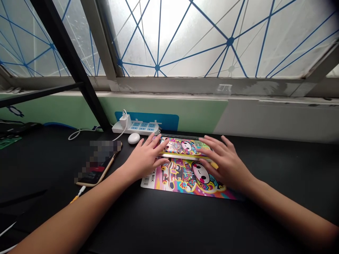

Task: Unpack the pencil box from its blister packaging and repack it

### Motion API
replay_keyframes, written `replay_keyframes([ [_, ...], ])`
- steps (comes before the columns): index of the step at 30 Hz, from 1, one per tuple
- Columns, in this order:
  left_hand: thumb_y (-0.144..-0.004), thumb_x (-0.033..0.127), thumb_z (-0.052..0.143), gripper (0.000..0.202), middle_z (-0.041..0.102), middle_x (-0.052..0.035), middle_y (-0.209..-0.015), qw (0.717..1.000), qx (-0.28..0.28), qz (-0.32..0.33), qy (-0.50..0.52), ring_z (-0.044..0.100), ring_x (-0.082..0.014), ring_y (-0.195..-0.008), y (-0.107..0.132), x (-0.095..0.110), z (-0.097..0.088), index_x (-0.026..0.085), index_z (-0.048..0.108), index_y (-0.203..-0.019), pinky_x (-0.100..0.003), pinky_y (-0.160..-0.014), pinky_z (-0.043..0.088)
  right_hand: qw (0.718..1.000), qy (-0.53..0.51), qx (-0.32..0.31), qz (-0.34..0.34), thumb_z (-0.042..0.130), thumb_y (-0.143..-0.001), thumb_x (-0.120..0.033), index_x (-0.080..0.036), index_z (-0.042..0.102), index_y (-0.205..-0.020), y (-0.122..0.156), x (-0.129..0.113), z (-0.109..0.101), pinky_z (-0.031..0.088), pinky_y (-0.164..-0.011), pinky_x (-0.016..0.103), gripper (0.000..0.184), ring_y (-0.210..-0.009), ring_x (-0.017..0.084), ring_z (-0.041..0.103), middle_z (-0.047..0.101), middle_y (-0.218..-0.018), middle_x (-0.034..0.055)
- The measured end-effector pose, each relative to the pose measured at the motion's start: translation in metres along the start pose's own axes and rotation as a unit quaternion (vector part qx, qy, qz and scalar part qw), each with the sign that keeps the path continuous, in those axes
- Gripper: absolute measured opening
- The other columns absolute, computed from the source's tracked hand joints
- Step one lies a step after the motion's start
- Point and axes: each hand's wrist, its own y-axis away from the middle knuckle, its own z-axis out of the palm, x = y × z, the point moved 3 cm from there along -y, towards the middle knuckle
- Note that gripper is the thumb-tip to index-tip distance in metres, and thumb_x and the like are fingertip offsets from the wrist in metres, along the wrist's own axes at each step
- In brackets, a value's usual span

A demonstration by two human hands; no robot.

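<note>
Pink cartoon pencil box (182, 178), two open hands (144, 158) (225, 164), resting on top (neither gripping)

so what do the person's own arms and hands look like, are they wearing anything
The left hand and right hand are bare, with slim fingers and no gloves or rings. The left arm and right arm are bare too, with no sleeves, watch, bracelet or markings in view.

Indoor desk workspace, black desktop (288, 173), power strip (136, 127), frosted window with blue lines (185, 38)
</note>
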Motion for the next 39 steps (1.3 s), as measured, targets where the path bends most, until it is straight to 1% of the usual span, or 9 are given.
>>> replay_keyframes([
  [2, -0.107, 0.045, 0.044, 0.054, 0.037, -0.0111, -0.167, 1.0, 0.0, 0.004, -0.017, 0.028, -0.0384, -0.156, -0.001, -0.003, 0.002, 0.032, 0.041, -0.159, -0.062, -0.117, 0.033, 0.996, -0.052, -0.037, -0.066, 0.06, -0.097, -0.03, -0.025, 0.072, -0.121, 0.0, -0.027, -0.001, 0.037, -0.116, 0.059, 0.027, -0.136, 0.033, 0.057, 0.064, -0.144, 0.0141],
  [5, -0.106, 0.029, 0.043, 0.05, 0.043, -0.0112, -0.164, 0.999, 0.005, 0.002, -0.052, 0.034, -0.0376, -0.153, -0.002, -0.006, 0.003, 0.03, 0.045, -0.156, -0.059, -0.116, 0.036, 0.967, -0.151, -0.183, -0.092, 0.061, -0.098, -0.042, -0.028, 0.063, -0.141, 0.003, -0.061, 0.006, 0.043, -0.114, 0.055, 0.045, -0.141, 0.033, 0.053, 0.057, -0.153, 0.0115],
  [9, -0.104, 0.022, 0.041, 0.053, 0.044, -0.0166, -0.162, 0.996, 0.003, -0.001, -0.094, 0.04, -0.0355, -0.151, -0.002, -0.003, -0.001, 0.022, 0.043, -0.157, -0.054, -0.111, 0.042, 0.922, -0.227, -0.313, -0.018, 0.06, -0.093, -0.066, -0.03, 0.03, -0.163, 0.006, -0.078, 0.007, 0.02, -0.123, 0.066, 0.085, -0.155, 0.038, 0.027, 0.03, -0.169, 0.0118],
  [12, -0.106, 0.021, 0.037, 0.052, 0.042, -0.0217, -0.161, 0.993, -0.01, -0.007, -0.114, 0.042, -0.0376, -0.149, -0.002, -0.001, -0.003, 0.016, 0.042, -0.157, -0.056, -0.109, 0.044, 0.903, -0.257, -0.344, 0.007, 0.063, -0.087, -0.072, -0.029, 0.036, -0.162, 0.006, -0.083, -0.001, 0.013, -0.125, 0.067, 0.09, -0.155, 0.04, 0.027, 0.032, -0.168, 0.0113],
  [16, -0.107, 0.027, 0.04, 0.052, 0.041, -0.0209, -0.162, 0.994, -0.013, -0.013, -0.107, 0.04, -0.0388, -0.15, -0.001, -0.002, -0.003, 0.019, 0.042, -0.158, -0.057, -0.11, 0.042, 0.911, -0.274, -0.306, 0.044, 0.064, -0.093, -0.06, -0.032, 0.063, -0.139, 0.006, -0.088, -0.008, 0.037, -0.116, 0.056, 0.054, -0.136, 0.034, 0.053, 0.06, -0.149, 0.0079],
  [19, -0.105, 0.044, 0.048, 0.06, 0.041, -0.0192, -0.163, 0.995, -0.002, -0.017, -0.098, 0.038, -0.043, -0.15, -0.001, -0.002, -0.001, 0.026, 0.037, -0.161, -0.061, -0.111, 0.039, 0.929, -0.252, -0.25, 0.102, 0.06, -0.098, -0.048, -0.029, 0.066, -0.129, 0.007, -0.087, -0.002, 0.051, -0.099, 0.047, 0.037, -0.119, 0.03, 0.06, 0.066, -0.131, 0.0105],
  [27, -0.106, 0.046, 0.046, 0.055, 0.043, -0.013, -0.163, 0.997, 0.031, 0.006, -0.068, 0.034, -0.0464, -0.151, -0.008, 0.013, 0.005, 0.033, 0.041, -0.159, -0.066, -0.113, 0.035, 0.965, -0.08, -0.203, 0.145, 0.053, -0.1, -0.054, -0.017, 0.055, -0.136, 0.006, -0.061, 0.017, 0.048, -0.089, 0.052, 0.052, -0.103, 0.035, 0.064, 0.068, -0.115, 0.0155],
  [33, -0.107, 0.039, 0.042, 0.049, 0.046, -0.0139, -0.161, 0.997, 0.022, 0.017, -0.074, 0.041, -0.0457, -0.147, -0.01, 0.009, 0.006, 0.033, 0.046, -0.156, -0.064, -0.11, 0.04, 0.967, -0.056, -0.201, 0.144, 0.053, -0.102, -0.041, -0.021, 0.058, -0.101, 0.002, -0.059, 0.016, 0.045, -0.078, 0.044, 0.021, -0.083, 0.025, 0.062, 0.068, -0.099, 0.0089],
  [39, -0.108, 0.039, 0.042, 0.049, 0.045, -0.0132, -0.162, 0.997, 0.015, 0.02, -0.074, 0.04, -0.0464, -0.147, -0.01, 0.006, 0.006, 0.034, 0.044, -0.157, -0.065, -0.111, 0.039, 0.974, -0.107, -0.189, 0.071, 0.061, -0.097, -0.034, -0.022, 0.052, -0.079, -0.001, -0.072, 0.011, 0.046, -0.075, 0.038, 0.023, -0.085, 0.024, 0.054, 0.06, -0.093, 0.0071],
])
